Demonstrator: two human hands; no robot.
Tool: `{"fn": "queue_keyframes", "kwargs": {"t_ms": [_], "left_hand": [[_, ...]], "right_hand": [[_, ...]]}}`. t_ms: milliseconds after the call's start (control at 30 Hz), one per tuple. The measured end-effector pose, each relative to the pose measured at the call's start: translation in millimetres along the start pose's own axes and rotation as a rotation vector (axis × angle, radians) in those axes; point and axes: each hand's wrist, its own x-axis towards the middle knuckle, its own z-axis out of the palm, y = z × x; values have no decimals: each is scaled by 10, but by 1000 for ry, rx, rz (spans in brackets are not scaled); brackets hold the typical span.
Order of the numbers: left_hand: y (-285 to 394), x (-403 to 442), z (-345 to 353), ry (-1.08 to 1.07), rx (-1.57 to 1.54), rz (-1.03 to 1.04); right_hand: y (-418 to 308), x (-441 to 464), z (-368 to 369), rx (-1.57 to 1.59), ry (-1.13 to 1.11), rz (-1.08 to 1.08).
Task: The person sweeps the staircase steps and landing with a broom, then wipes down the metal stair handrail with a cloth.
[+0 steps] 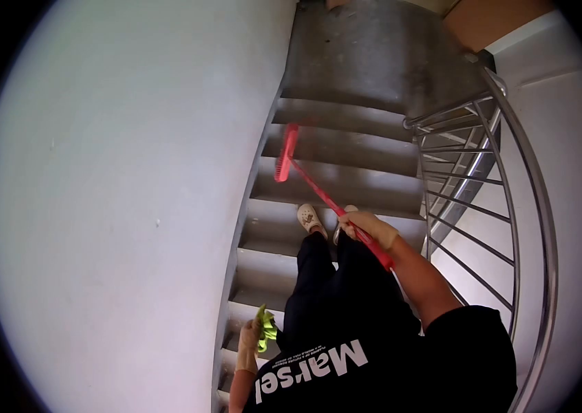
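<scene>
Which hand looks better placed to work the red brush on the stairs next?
Probably the right hand: it grips the red brush, which reaches out over the stairs; the left hand holds a green cloth.

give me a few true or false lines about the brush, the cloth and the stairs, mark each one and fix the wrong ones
1. The right hand grips a red long-handled brush. True.
2. The left hand holds a dark blue cloth. False: it holds a bright yellow-green cloth.
3. The silver metal railing runs along the person's left. False: it is on the right; the smooth pale wall is on the left.
4. Light-coloured shoes are on the grey stairs. True.
5. The brush's bristles face the railing. False: they face the wall side.
</scene>
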Motion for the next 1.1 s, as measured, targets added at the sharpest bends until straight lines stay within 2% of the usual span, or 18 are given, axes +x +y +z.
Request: {"fn": "queue_keyframes", "kwargs": {"t_ms": [33,133,167,233,267,333,400,467,533,600,767,900,1100], "left_hand": [[-28,-124,45,18,15,12],[-504,-147,80,102,-10,-72],[-391,-238,66,89,14,-127],[-451,-347,48,4,-43,-107],[-440,-374,64,27,8,-90],[-378,-387,92,33,41,-68],[-230,-344,134,36,65,-42],[-205,-201,188,78,1,-60],[-194,-43,214,33,-64,-46],[-109,103,242,-33,-95,-10],[202,174,323,8,-68,22],[352,157,366,-35,-62,62],[209,309,359,56,190,137]], "right_hand": [[-1,159,33,-27,-91,-16],[-148,562,215,108,-143,67],[-218,654,285,120,-146,89],[-267,682,332,264,-416,198],[-178,652,282,276,-417,213],[-37,485,10,-2,-232,60],[71,252,-333,-97,-221,32],[-12,-205,-526,-86,12,91],[-92,-393,-811,-383,137,154],[-254,-554,-996,-506,162,138],[-429,-708,-1095,-806,221,29],[-281,-948,-924,-709,369,-56],[98,-1246,-1061,-714,337,72]]}}
